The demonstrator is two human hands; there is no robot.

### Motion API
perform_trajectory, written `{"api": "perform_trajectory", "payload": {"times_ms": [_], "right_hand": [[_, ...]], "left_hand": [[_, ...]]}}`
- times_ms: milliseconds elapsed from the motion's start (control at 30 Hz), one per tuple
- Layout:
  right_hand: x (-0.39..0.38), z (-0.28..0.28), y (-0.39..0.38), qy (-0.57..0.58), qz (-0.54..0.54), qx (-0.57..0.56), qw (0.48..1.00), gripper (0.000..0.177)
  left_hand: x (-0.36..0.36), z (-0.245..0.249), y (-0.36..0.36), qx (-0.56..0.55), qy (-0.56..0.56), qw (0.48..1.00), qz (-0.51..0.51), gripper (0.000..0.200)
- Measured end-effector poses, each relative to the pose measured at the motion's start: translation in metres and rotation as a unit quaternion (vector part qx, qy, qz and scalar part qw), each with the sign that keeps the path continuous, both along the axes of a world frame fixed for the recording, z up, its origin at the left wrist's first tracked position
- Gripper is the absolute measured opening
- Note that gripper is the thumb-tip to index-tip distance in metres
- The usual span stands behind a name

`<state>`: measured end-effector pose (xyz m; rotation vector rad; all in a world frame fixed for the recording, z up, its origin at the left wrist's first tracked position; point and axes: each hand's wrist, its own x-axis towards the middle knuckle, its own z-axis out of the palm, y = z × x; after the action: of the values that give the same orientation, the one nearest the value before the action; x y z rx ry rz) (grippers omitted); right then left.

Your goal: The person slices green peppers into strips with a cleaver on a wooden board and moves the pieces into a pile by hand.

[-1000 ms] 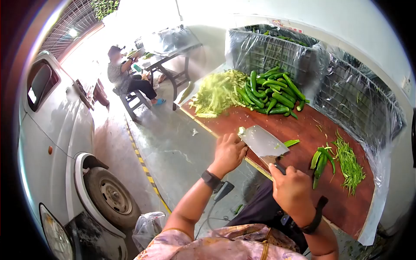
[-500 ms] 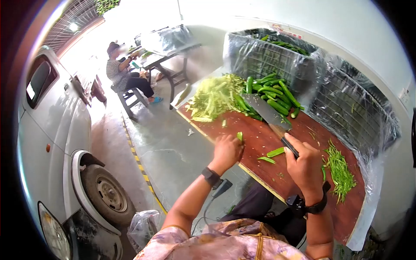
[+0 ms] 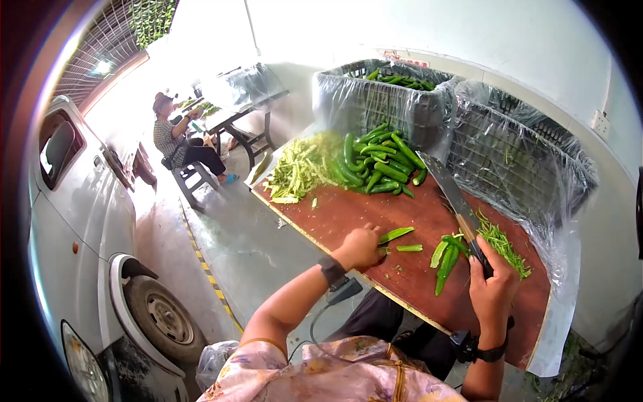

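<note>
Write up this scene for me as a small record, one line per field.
Left hand: at the near edge of the red-brown table, by a cut pepper piece
Right hand: holding a cleaver by its handle, blade raised
On the table: whole green peppers, pale shreds, thin green strips
Behind it: plastic-covered crates
Background: seated person at another table
Picture's left side: pale vehicle

Wears a pale pink, short-sleeved top (image 3: 315, 388) with blotchy purple and tan patterning, mustard trim at the sleeve and a mustard cord (image 3: 399, 383) down the front. Also wears dark trousers (image 3: 378, 313). Carries a black band (image 3: 332, 271) on the left wrist (image 3: 341, 260), with a blocky black connector (image 3: 345, 292) and grey cable (image 3: 312, 331) beside it, and another black band (image 3: 494, 353) with a boxy module (image 3: 462, 342) on the right wrist (image 3: 493, 333).
</note>
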<state>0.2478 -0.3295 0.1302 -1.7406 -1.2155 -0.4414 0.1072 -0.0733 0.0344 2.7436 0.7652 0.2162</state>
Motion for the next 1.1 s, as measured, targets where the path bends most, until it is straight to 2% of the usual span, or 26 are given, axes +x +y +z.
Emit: {"api": "perform_trajectory", "payload": {"times_ms": [33, 67, 100, 167, 200, 233, 300, 367, 433, 467, 567, 633, 700, 767, 800, 833, 867, 933, 1033, 1100], "right_hand": [[0.0, -0.001, -0.002, 0.0, 0.001, 0.003, 1.0, 0.031], [0.001, -0.002, -0.004, 0.004, -0.006, 0.002, 1.0, 0.03], [0.001, -0.004, -0.005, 0.007, -0.012, 0.0, 1.0, 0.03], [0.002, -0.007, -0.008, 0.022, -0.006, -0.003, 1.0, 0.029], [0.003, -0.009, -0.01, 0.039, -0.003, -0.009, 0.999, 0.029], [0.003, -0.01, -0.012, 0.037, -0.006, -0.007, 0.999, 0.029], [0.003, -0.012, -0.016, 0.101, 0.008, -0.004, 0.995, 0.028], [0.004, -0.018, -0.02, 0.137, 0.009, -0.016, 0.99, 0.028], [0.007, -0.03, -0.018, 0.23, 0.007, -0.019, 0.973, 0.031], [0.008, -0.032, -0.018, 0.23, 0.001, -0.018, 0.973, 0.031], [0.002, -0.038, -0.017, 0.471, 0.12, -0.017, 0.874, 0.034], [-0.003, -0.043, -0.015, 0.496, 0.132, -0.009, 0.858, 0.032], [-0.007, -0.043, -0.017, 0.567, 0.153, -0.026, 0.809, 0.03], [-0.007, -0.053, -0.02, 0.588, 0.155, -0.028, 0.793, 0.03], [-0.01, -0.056, -0.021, 0.626, 0.155, -0.018, 0.764, 0.029], [-0.012, -0.059, -0.021, 0.661, 0.157, -0.009, 0.733, 0.029], [-0.013, -0.065, -0.021, 0.675, 0.163, -0.001, 0.72, 0.028], [-0.018, -0.068, -0.021, 0.682, 0.162, -0.002, 0.713, 0.028], [-0.026, -0.076, -0.021, 0.694, 0.184, -0.005, 0.696, 0.025], [-0.033, -0.083, -0.02, 0.7, 0.209, -0.008, 0.682, 0.022]], "left_hand": [[0.009, -0.012, 0.003, 0.002, 0.041, 0.998, -0.037, 0.052], [0.021, -0.033, 0.007, 0.035, -0.029, 0.994, -0.104, 0.051], [0.032, -0.033, 0.002, 0.037, -0.03, 0.994, -0.102, 0.051], [0.054, -0.025, -0.001, -0.079, -0.226, 0.955, -0.173, 0.047], [0.061, -0.019, 0.008, 0.017, -0.247, 0.95, -0.189, 0.043], [0.062, -0.001, 0.011, 0.018, -0.249, 0.949, -0.192, 0.043], [0.055, 0.032, 0.022, 0.039, -0.17, 0.985, -0.005, 0.037], [0.063, 0.013, 0.065, 0.127, -0.177, 0.976, 0.028, 0.028], [0.067, 0.011, 0.081, 0.141, -0.185, 0.972, 0.011, 0.026], [0.071, 0.008, 0.087, 0.127, -0.167, 0.977, 0.031, 0.026], [0.08, 0.0, 0.091, 0.084, -0.129, 0.986, 0.065, 0.023], [0.077, 0.002, 0.084, 0.128, -0.11, 0.983, 0.068, 0.019], [0.073, 0.009, 0.08, 0.134, -0.099, 0.985, 0.048, 0.019], [0.063, 0.017, 0.074, 0.185, -0.115, 0.976, -0.004, 0.022], [0.058, 0.026, 0.065, 0.194, -0.161, 0.968, -0.001, 0.024], [0.053, 0.032, 0.059, 0.193, -0.158, 0.968, -0.005, 0.024], [0.047, 0.037, 0.054, 0.148, -0.203, 0.968, -0.007, 0.024], [0.036, 0.037, 0.059, 0.071, -0.257, 0.964, -0.004, 0.028], [0.011, 0.029, 0.051, 0.134, -0.29, 0.947, -0.044, 0.03], [-0.007, 0.035, 0.03, 0.145, -0.259, 0.953, -0.063, 0.033]]}}
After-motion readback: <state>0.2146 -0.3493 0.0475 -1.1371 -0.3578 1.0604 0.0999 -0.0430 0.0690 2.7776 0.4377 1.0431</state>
